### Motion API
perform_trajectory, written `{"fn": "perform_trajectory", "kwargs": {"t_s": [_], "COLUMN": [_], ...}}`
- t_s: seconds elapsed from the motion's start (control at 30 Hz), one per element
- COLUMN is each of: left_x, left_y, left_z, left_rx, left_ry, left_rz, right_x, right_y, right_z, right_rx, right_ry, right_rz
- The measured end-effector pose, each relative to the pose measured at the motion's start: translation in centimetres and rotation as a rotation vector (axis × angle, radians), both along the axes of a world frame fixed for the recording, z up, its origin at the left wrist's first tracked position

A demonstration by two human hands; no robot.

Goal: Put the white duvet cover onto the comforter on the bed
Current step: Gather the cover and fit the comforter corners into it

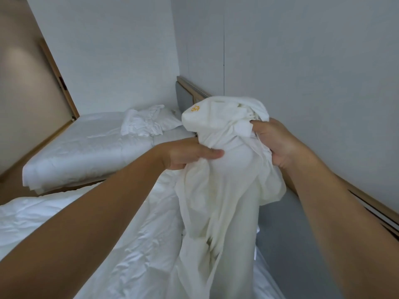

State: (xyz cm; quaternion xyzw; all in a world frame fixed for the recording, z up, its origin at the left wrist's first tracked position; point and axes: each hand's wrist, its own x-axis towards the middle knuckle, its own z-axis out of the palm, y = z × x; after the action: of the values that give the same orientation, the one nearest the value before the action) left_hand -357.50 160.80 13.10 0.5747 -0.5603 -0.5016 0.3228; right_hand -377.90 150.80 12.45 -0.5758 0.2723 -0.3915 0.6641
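The white duvet cover (222, 169) is bunched and lifted in front of me, hanging down onto the near bed; a small yellow mark shows near its top. My left hand (187, 154) grips a fold on its left side, thumb laid across the cloth. My right hand (274, 141) clutches gathered cloth on its right side. The rumpled white comforter (103, 229) lies on the near bed below my arms.
A second bed (86, 152) with white bedding and a crumpled white heap (146, 121) stands at the far left. A grey padded headboard (287, 234) with wooden trim runs along the right wall. A wooden door frame (58, 78) is at the left.
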Motion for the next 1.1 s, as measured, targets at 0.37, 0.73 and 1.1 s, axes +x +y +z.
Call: {"fn": "perform_trajectory", "kwargs": {"t_s": [0.37,0.73,1.1], "left_x": [-2.3,-1.8,-2.3], "left_y": [-2.7,-1.1,-3.9], "left_z": [2.0,-3.0,1.3], "left_rx": [-0.252,0.148,-0.082], "left_ry": [-0.153,-0.215,0.094], "left_rz": [0.050,-0.211,0.047], "right_x": [-3.2,-3.7,-4.0], "right_y": [1.7,0.1,-2.0], "right_z": [-5.4,-4.2,2.0], "right_rx": [-0.079,0.151,0.011], "right_ry": [0.636,0.010,-0.159], "right_rz": [0.701,0.157,-0.163]}}
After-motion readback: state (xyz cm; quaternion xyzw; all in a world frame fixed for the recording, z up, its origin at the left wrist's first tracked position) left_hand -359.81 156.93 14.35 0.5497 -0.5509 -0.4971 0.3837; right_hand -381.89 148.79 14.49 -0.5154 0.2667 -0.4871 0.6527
